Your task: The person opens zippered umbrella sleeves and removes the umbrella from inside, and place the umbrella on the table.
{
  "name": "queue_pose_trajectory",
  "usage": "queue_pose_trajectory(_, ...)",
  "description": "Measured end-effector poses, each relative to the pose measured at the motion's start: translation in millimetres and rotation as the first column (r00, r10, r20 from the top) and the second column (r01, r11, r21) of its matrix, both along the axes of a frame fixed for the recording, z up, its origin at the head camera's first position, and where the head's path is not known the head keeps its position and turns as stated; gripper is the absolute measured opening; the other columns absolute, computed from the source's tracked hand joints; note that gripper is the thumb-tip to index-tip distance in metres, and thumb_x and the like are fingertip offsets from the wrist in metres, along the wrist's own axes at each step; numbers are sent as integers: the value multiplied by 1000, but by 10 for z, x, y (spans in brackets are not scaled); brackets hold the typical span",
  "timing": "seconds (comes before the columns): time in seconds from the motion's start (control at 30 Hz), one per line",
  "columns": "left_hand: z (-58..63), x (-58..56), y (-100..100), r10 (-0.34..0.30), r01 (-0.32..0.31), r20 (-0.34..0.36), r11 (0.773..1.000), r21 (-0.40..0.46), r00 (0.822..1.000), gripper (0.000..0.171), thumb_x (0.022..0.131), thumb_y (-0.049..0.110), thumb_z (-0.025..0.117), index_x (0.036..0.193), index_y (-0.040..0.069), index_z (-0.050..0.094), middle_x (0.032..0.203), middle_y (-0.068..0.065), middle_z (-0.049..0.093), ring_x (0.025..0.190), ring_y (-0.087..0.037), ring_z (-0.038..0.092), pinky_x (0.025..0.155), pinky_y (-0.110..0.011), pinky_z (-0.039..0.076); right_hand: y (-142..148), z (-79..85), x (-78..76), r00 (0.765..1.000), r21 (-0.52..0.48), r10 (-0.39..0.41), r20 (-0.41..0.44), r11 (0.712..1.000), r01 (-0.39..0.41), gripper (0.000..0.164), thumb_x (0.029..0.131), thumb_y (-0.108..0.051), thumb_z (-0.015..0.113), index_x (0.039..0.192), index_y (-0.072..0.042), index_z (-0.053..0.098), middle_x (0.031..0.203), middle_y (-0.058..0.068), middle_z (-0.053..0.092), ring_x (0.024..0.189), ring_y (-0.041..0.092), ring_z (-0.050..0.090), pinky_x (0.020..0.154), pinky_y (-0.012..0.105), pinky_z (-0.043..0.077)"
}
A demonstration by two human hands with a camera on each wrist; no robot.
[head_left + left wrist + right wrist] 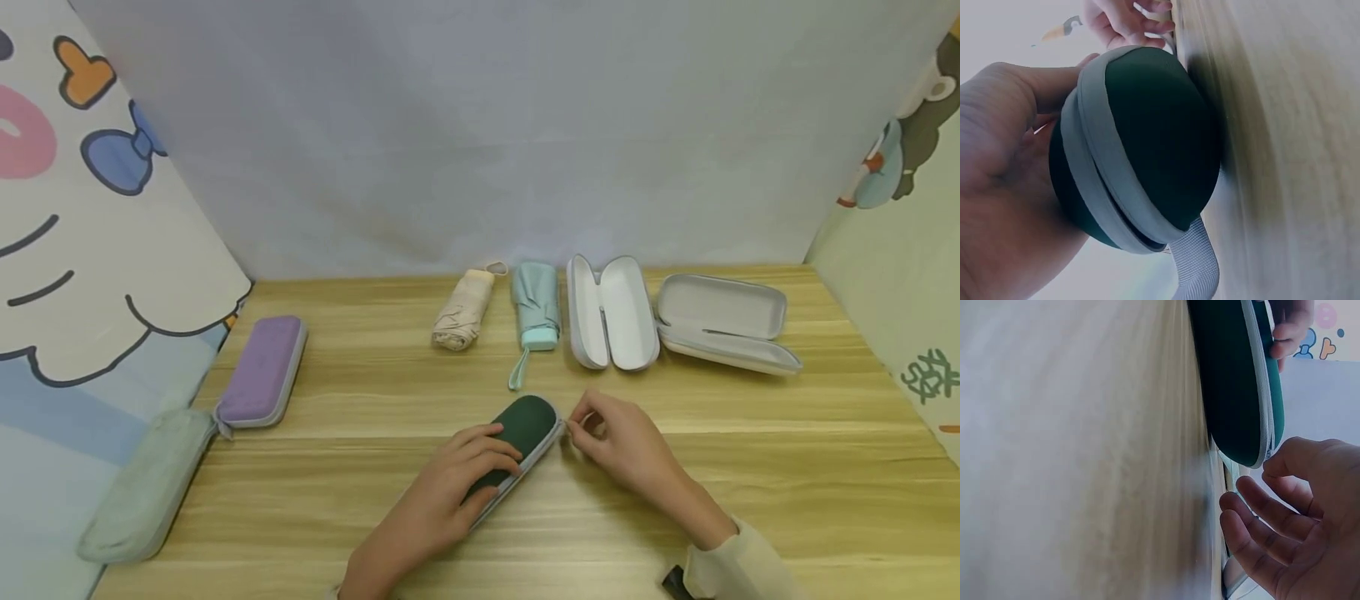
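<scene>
A dark green zip case (527,427) with a light grey zip band lies slantwise on the table in front of me. My left hand (450,483) grips it from above, fingers over the lid and thumb along the near side. At the case's far right end, my right hand (618,437) pinches the zip pull between thumb and index finger; its other fingers are loosely bent in the right wrist view. A grey fabric strap (1196,259) sticks out from the end nearest the left wrist, where the zip bands (1100,156) stand slightly apart.
Behind the case lie a beige folded umbrella (463,312) and a mint folded umbrella (536,304). Two opened cases, one white (628,312) and one grey (723,308), stand back right. A purple case (262,367) and a pale green case (146,492) lie at the left edge.
</scene>
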State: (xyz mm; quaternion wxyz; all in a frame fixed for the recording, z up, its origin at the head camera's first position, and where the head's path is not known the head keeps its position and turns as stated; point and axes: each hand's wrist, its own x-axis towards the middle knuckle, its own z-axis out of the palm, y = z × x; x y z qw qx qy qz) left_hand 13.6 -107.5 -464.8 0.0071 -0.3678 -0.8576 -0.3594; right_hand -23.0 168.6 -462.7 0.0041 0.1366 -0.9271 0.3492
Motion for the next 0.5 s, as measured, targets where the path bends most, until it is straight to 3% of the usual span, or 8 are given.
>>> queue_pose_trajectory(0.23, 8, 14, -12, 43, -43, -26, 999, 0, 999, 46, 86, -1, 79, 126, 19, 68, 135, 7, 66, 144, -23, 52, 117, -48, 45, 34, 3, 81, 1000, -38, 7, 3, 999, -6, 7, 93, -8, 72, 93, -15, 70, 90, -5, 75, 85, 9, 71, 74, 27, 59)
queue_pose_trajectory(0.37, 12, 23, -21, 103, -107, -84, 994, -35, 991, 48, 86, 0, 80, 128, 20, 68, 140, 1, 61, 137, -26, 56, 110, -50, 50, 49, -15, 105, 1000, -71, 5, -1, 997, -5, 9, 94, -8, 72, 92, -15, 70, 89, -5, 75, 85, 8, 71, 74, 25, 59)
queue_pose_trajectory(0.5, 34, 35, -34, 164, -173, -90, 980, -94, 982, 51, 89, 4, 79, 135, 22, 65, 145, -5, 56, 134, -29, 57, 104, -52, 52, 82, -53, 116, 1000, -129, 24, 1, 991, -24, 9, 93, -7, 74, 91, -15, 70, 89, -4, 75, 82, 5, 68, 70, 23, 57)
